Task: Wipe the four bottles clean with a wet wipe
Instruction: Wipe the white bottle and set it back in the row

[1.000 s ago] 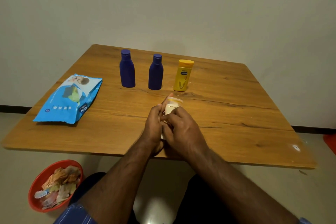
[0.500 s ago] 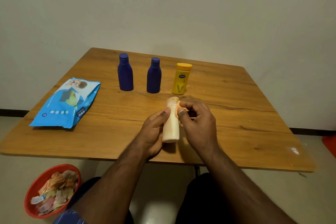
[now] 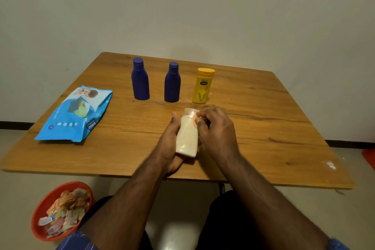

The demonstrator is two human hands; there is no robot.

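Spanning most of the view, the wooden worktop (image 3: 263, 128) carries everything but the basket. At about 9 o'clock on it lies a blue pack of wet wipes (image 3: 75, 113), flat and well apart from the bottles. Off the worktop, on the floor at 7 o'clock, sits a red basket (image 3: 43, 207) filled with crumpled scraps. Toward 12 o'clock three bottles stand upright in a row: a dark blue bottle (image 3: 140, 79), a second dark blue bottle (image 3: 172, 82) just to its 3 o'clock side, and a yellow bottle (image 3: 203, 86) at the 3 o'clock end, each apart from its neighbour. Near the middle of the worktop, just at the 6 o'clock side of the yellow bottle, the cream bottle (image 3: 186, 137) is held above the surface, tilted with its cap pointing toward 12 o'clock. The left hand (image 3: 169, 142) grips its body from the 9 o'clock side, thumb along the shoulder. The right hand (image 3: 217, 130) is curled at the cap end, fingers pinching a small pale wipe (image 3: 194, 121) against the neck of the cream bottle.
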